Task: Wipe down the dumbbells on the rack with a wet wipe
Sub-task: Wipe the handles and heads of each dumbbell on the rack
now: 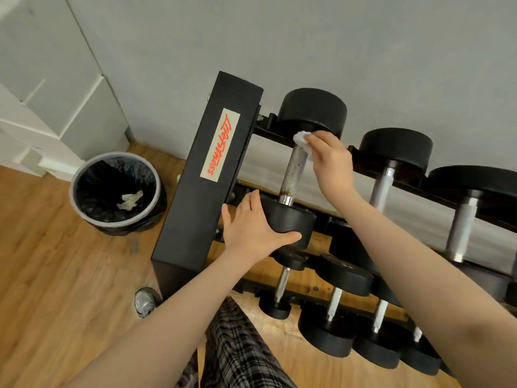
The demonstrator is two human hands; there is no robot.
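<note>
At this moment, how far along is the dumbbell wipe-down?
Early, by the look of it. A crumpled used wipe lies in the bin, so some wiping seems done. In hand: the right hand presses a wet wipe to the top of the leftmost dumbbell's handle while the left hand steadies its near head. Which other dumbbells are clean cannot be told.

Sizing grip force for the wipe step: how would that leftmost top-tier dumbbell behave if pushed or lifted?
Probably heavy: the dumbbell has thick black heads on a steel handle. The round heads could roll, which may be why the left hand braces the near head. The knurled handle should resist slipping under the wet wipe in the right hand.
</note>
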